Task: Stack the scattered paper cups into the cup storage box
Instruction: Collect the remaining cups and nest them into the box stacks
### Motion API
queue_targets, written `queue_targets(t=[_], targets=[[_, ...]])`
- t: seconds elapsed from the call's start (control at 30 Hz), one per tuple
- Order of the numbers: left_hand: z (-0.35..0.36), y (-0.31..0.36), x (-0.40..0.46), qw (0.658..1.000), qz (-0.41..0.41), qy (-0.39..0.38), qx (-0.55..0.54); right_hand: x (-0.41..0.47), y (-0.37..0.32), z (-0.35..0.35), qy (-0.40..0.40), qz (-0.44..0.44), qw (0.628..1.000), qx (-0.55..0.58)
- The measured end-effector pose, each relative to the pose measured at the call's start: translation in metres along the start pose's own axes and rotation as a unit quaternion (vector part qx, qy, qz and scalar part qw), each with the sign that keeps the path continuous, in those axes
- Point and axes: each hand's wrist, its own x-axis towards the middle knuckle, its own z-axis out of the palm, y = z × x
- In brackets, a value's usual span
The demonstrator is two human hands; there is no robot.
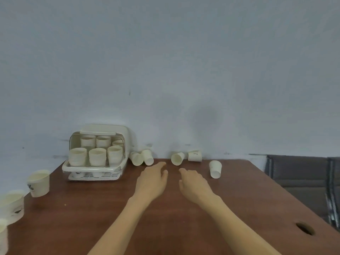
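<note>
The white cup storage box (92,168) stands at the table's far left with its lid raised and several stacks of paper cups (97,156) inside. Two loose cups (142,157) lie on their sides just right of the box. Another cup (177,158) lies with its mouth toward me, one (195,155) rests by the wall, and one (215,169) stands upside down further right. My left hand (152,179) and my right hand (195,183) reach over the table with relaxed fingers, holding nothing, a little short of the lying cups.
Three larger paper cups (39,183) stand along the brown table's left edge (22,197). A cable hole (304,228) is in the table's near right corner. A grey chair (301,177) sits beyond the right edge. The wall runs right behind the cups.
</note>
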Motion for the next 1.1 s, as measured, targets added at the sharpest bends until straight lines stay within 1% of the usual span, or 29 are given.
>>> queue_targets(t=[0.17,0.37,0.6,0.87,1.1], targets=[[0.004,0.018,-0.007,0.999,-0.013,-0.027,0.041,0.005,0.018,0.003,-0.009,0.001,1.000,0.011],[0.012,0.032,-0.030,0.995,-0.037,-0.056,0.069,-0.013,0.035,0.006,0.009,0.025,0.999,0.039],[0.017,0.033,-0.057,0.993,-0.021,-0.081,0.083,-0.055,0.046,0.004,0.021,0.072,0.996,0.056],[0.048,0.045,-0.030,0.992,-0.004,-0.110,0.053,-0.063,0.091,0.003,-0.006,0.138,0.990,0.044],[0.094,0.046,0.019,0.992,-0.017,-0.116,0.037,-0.020,0.141,0.022,-0.021,0.164,0.986,0.026]])
